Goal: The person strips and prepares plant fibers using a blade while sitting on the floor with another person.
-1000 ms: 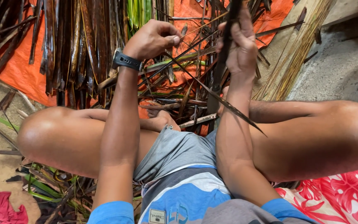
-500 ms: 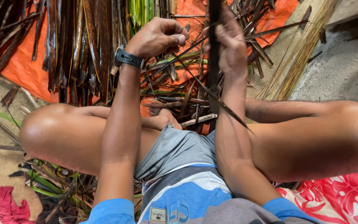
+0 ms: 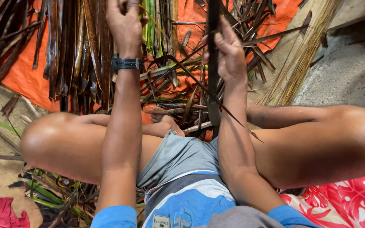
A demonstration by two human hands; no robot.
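Observation:
I sit cross-legged over a heap of dark palm leaf strips. My right hand (image 3: 230, 52) grips a long dark leaf strip (image 3: 212, 80) that stands upright and runs out of the top of the frame. My left hand (image 3: 124, 23), with a black wristwatch (image 3: 126, 63) below it, is raised near the top edge and pinches a thin midrib (image 3: 199, 82). That rib curves down from the left hand, crosses behind the right forearm and ends in a point above my right thigh.
An orange tarp (image 3: 22, 80) lies under the leaves. Dark dried leaves (image 3: 81, 50) lie in a row at the left, green ones (image 3: 151, 25) at the top centre. A bundle of pale thin sticks (image 3: 300, 63) lies on the concrete at right. Red floral cloth (image 3: 347, 202) is at bottom right.
My left hand has risen toward the top of the frame, drawing the thin rib away from the strip. My right hand has moved up a little along the dark strip.

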